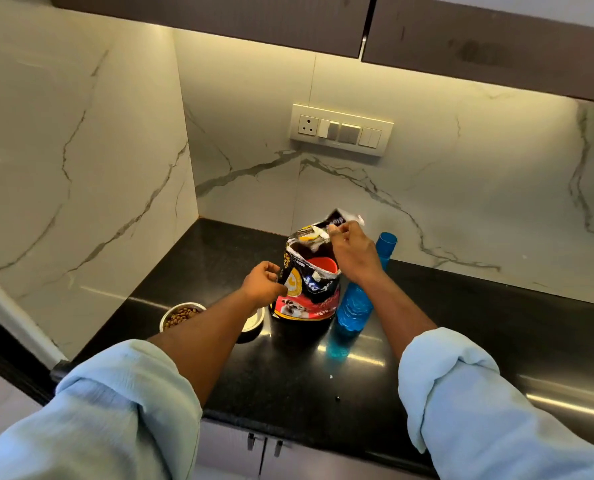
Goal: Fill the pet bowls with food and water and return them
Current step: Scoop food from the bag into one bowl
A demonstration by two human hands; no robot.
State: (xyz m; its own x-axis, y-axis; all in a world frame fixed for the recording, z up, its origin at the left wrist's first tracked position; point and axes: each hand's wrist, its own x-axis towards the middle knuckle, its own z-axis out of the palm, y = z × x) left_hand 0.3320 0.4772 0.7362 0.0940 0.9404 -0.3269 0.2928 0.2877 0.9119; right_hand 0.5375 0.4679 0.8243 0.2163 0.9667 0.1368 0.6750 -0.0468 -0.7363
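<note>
On the black counter (288,386) the pet-food bag (307,289) stands upright, mouth up, its lettering too crumpled to read, left hand (262,280) pinching its left edge, right hand (352,252) closed on its top flap beside the upright blue bottle (356,303), kibble-filled steel bowl (179,315) front-left

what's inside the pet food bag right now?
A red cup sits in the open mouth of the pet food bag, which the left hand and right hand hold open. Any kibble beneath it is hidden by the bag walls.

Black countertop (462,327): food bag (306,296), blue bottle (354,303), two steel bowls (179,315).
</note>
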